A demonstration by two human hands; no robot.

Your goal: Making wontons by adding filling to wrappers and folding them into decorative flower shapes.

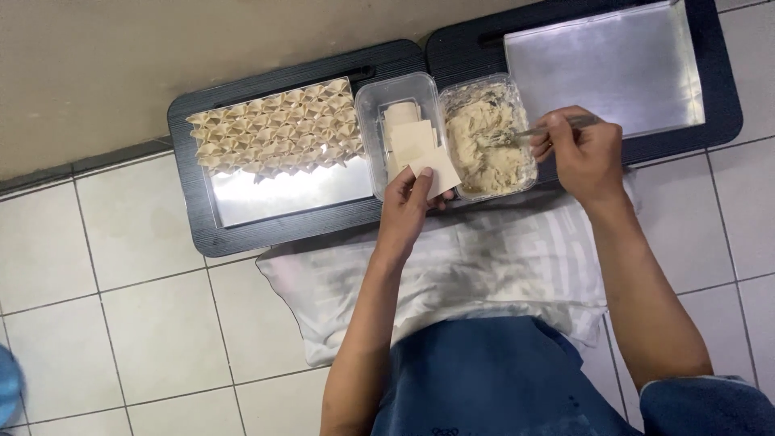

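Head view, looking down on a pale tiled floor (137,299). The left hand (406,208) pinches a square, cream-coloured dough wrapper (437,172) between thumb and fingers; the wrapper lies nearly flat, turned so that one corner points toward the person and the opposite corner away, above the seam between two containers. The right hand (583,153) is clenched around a thin metal utensil (542,127) whose long axis runs roughly left to right, handle toward the right and working end, buried in filling, toward the left. That end sits in a clear rectangular plastic tub of pale minced filling (487,141). Just beside it on the left stands a second clear plastic tub holding a stack of square wrappers (401,129); both tubs have their long axes running away from the person. Further left, a black rectangular tray (190,202) carries a shiny metal sheet (282,194), its far half covered by close rows of folded cream dumplings (274,129). At upper right a second black tray (722,89) bears a bare metal sheet (605,69). A white striped cloth (476,266) lies across the lap, over blue denim (492,379)
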